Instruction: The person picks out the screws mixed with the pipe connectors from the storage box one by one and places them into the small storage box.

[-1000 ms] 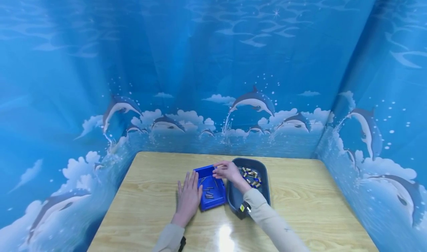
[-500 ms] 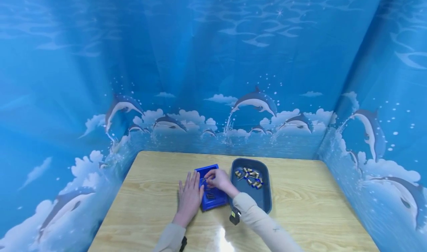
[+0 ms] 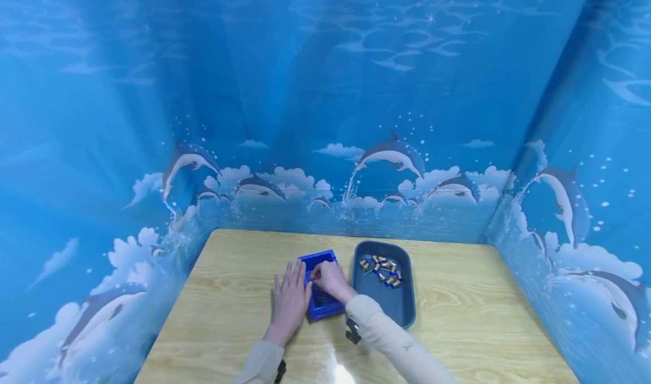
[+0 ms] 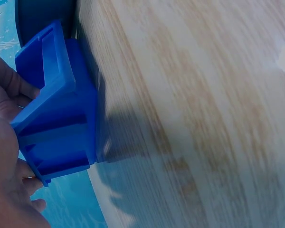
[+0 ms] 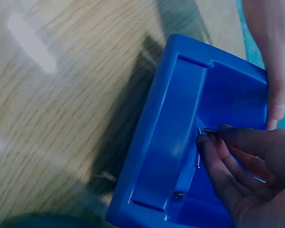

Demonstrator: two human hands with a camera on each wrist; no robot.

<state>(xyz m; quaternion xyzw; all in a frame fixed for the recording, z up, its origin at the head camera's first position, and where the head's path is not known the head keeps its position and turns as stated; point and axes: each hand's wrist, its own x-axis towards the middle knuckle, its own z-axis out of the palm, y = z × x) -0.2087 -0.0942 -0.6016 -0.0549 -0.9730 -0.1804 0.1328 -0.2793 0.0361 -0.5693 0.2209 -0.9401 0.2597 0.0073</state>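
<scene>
My left hand point(image 3: 291, 302) lies flat with straight fingers along the left side of a small blue plastic bin point(image 3: 319, 315), touching its wall. My right hand point(image 3: 331, 279) reaches down into that bin. In the right wrist view, its thumb and fingers pinch a small metal screw point(image 5: 210, 130). Just below the fingertips, a longer threaded screw point(image 5: 198, 156) lies in the bin, and another short metal piece point(image 5: 179, 194) shows near the front wall. The right hand hides part of the bin's contents.
Close by on the right stands a dark grey tray point(image 3: 409, 293) holding several brass fittings point(image 3: 381, 266) with blue ends. Both containers rest on a wood-grain table point(image 3: 458, 305). A blue dolphin-print curtain point(image 3: 325, 90) surrounds the table's back and sides.
My right hand has moved from over the bin's right rim, left and down into the bin, and its fingers have come together on a screw. The left hand has stayed against the bin.
</scene>
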